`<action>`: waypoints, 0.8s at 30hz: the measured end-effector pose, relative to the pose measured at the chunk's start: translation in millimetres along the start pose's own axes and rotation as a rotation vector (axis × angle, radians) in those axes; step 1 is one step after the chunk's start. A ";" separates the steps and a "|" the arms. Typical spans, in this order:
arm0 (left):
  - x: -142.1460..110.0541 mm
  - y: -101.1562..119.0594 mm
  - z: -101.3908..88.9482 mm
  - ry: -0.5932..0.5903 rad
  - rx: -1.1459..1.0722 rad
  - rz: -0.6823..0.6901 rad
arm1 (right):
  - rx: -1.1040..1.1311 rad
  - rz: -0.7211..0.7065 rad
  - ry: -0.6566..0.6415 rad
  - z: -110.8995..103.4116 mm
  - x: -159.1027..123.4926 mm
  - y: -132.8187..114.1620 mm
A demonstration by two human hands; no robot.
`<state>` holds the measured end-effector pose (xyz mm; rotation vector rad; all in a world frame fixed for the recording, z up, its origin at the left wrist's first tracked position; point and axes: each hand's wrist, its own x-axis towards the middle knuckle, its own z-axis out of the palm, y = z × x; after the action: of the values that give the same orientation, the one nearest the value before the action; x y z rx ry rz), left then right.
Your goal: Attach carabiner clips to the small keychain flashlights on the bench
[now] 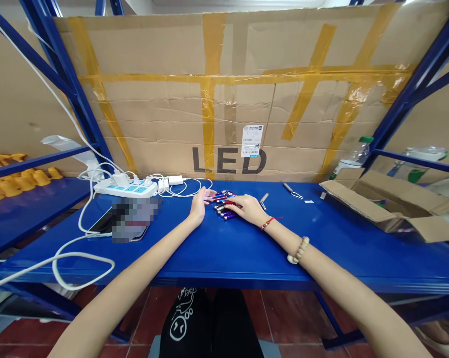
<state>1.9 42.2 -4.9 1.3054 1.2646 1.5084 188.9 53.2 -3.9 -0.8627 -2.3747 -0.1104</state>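
Note:
A cluster of small shiny metal tubes (pixel 220 211), like mini flashlights in blue, purple, red and black, lies side by side on the blue table (pixel 224 253). My left hand (pixel 199 206) stands on edge at the cluster's left side, its fingers stretched towards the tube ends. From the right, my right hand (pixel 249 209) reaches over the tubes with bent fingers closed about a red one. The fingers hide part of the cluster. Just behind that hand lies a grey tube (pixel 263 198), apart from the others.
Another grey tube with a cord loop (pixel 288 188) lies farther right. An open cardboard box (pixel 388 201) stands at the right, near a green-capped bottle (pixel 364 146). At the left are a power strip (pixel 127 189), white cables and a phone (pixel 105 221). Taped cardboard (pixel 165 109) walls the back.

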 end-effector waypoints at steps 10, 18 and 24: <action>-2.1 2.0 1.4 -0.016 -0.008 0.002 | -0.016 0.019 -0.012 0.8 -0.5 1.7; -2.7 1.2 2.6 -0.031 0.012 -0.010 | -0.025 0.050 -0.020 0.7 -1.0 2.7; -3.2 1.1 2.4 -0.031 0.005 -0.014 | -0.004 0.047 -0.032 -2.3 -0.1 -1.5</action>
<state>5.0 39.4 -4.7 1.3161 1.2554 1.4708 189.2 51.3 -1.8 -0.9284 -2.3828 -0.0836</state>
